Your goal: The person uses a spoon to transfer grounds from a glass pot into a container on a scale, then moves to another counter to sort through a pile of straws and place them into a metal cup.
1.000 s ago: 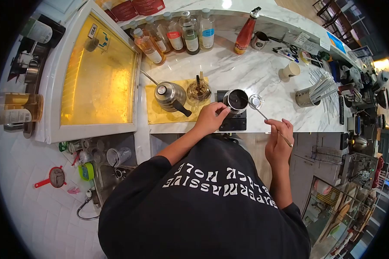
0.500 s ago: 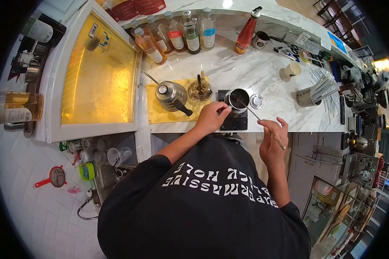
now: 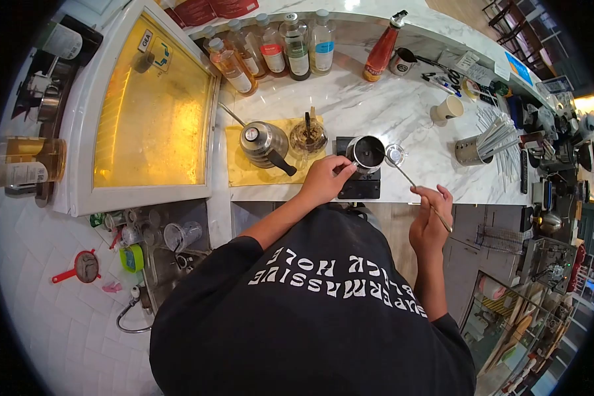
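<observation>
My left hand (image 3: pixel 327 179) pinches the near-left side of a small metal pitcher (image 3: pixel 369 169) that holds dark contents. Under the pitcher is a flat black scale (image 3: pixel 359 190) at the counter's front edge. A long thin-handled bar spoon (image 3: pixel 409 179) slants from my right hand (image 3: pixel 431 221), fingers closed round its shaft. Its far end overlaps the pitcher's right rim. Just right of the pitcher lies a small round clear lid (image 3: pixel 396 154). To the left, a gooseneck kettle (image 3: pixel 263 140) and a glass vessel with brown contents (image 3: pixel 307 137) rest on a yellow cloth (image 3: pixel 239 177).
Several bottles (image 3: pixel 297 49) line the back of the marble counter, with a red bottle (image 3: pixel 381 51) further right. A paper cup (image 3: pixel 447 109) and a metal holder of straws (image 3: pixel 470 152) stand on the right. An amber-lit glass-fronted cabinet (image 3: pixel 148 112) borders the left.
My right hand has moved right with the bar spoon, whose far end has shifted from inside the pitcher to its right rim. My left hand keeps hold of the pitcher.
</observation>
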